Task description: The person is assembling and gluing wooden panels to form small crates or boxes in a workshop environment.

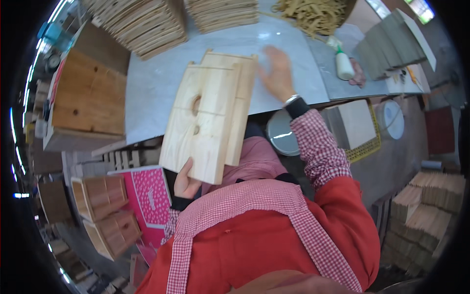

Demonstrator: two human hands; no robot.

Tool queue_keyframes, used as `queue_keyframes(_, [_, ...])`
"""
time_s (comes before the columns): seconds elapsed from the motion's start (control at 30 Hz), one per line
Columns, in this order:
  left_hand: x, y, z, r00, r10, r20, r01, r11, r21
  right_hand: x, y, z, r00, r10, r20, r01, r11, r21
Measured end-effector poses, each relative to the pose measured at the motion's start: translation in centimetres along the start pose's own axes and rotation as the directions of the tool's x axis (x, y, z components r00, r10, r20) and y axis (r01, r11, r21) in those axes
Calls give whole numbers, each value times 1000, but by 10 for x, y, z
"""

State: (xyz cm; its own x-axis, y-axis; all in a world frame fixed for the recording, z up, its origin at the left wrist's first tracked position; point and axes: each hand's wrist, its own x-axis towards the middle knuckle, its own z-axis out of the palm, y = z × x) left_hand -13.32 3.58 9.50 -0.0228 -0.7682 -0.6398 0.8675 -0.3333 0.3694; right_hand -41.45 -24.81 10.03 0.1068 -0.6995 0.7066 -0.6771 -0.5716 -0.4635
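My left hand point(186, 182) grips the near end of a grooved pine board point(200, 110), its thumb on the top face. This pale board has dark knots and a groove across it. A second grooved board point(241, 105) lies partly under it, offset to the right. The pair slants over the worktable's front edge, far ends on the table and near ends above my lap. My right hand point(278, 73), slightly blurred, is just right of the boards' far end. Its thumb stands apart from the fingers, and nothing is in it.
Stacked wooden slats point(139, 27) stand at the back of the white worktable point(152, 93). Wood strips point(313, 14) lie at back right, near a white glue bottle point(343, 66) and grey panels point(391, 46). A wooden box point(90, 93) stands left; a bucket point(284, 134) sits below.
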Motion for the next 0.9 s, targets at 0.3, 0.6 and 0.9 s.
queue_keyframes(0.3, [8, 2, -4, 996, -9, -87, 12, 999, 38, -23, 184, -150, 790, 555, -260, -598, 602, -529])
queue_keyframes(0.6, [6, -4, 9, 995, 55, -80, -54, 998, 15, -23, 164, -146, 626, 622, -470, -631, 758, 163])
queue_keyframes(0.9, [5, -4, 8, 995, 38, -92, -43, 998, -46, 10, 33, -24, 774, 626, 95, -500, 513, 698])
